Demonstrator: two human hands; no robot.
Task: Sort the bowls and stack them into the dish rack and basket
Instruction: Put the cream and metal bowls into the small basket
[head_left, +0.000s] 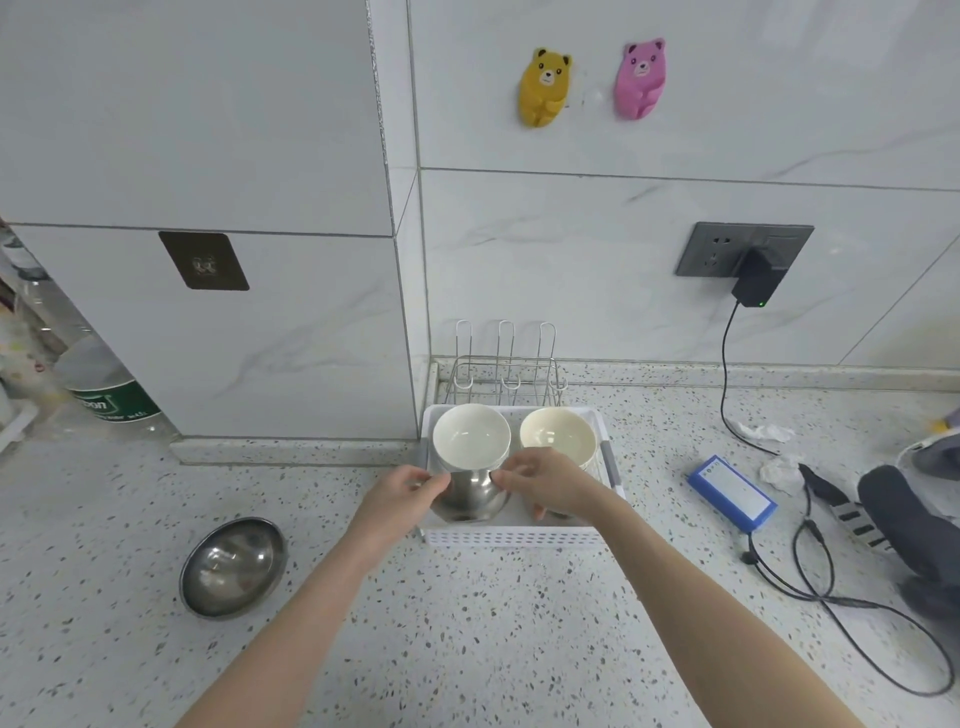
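A white plastic basket (511, 538) stands on the counter by the wall corner. Inside it a white bowl (471, 435) and a cream bowl (557, 435) stand on edge, facing me. In front of the white bowl a steel bowl (471, 500) stands on edge with its base toward me. My left hand (402, 499) grips its left rim and my right hand (545, 486) grips its right rim. Another steel bowl (232, 566) lies open side up on the counter to the left. A wire dish rack (506, 371) stands behind the basket.
A blue battery pack (731, 491) with black cables (810, 571) lies right of the basket, beside a dark grey object (904, 530) and crumpled paper (768, 432). A charger (757, 283) hangs from the wall socket. A plastic bottle (104, 384) stands far left.
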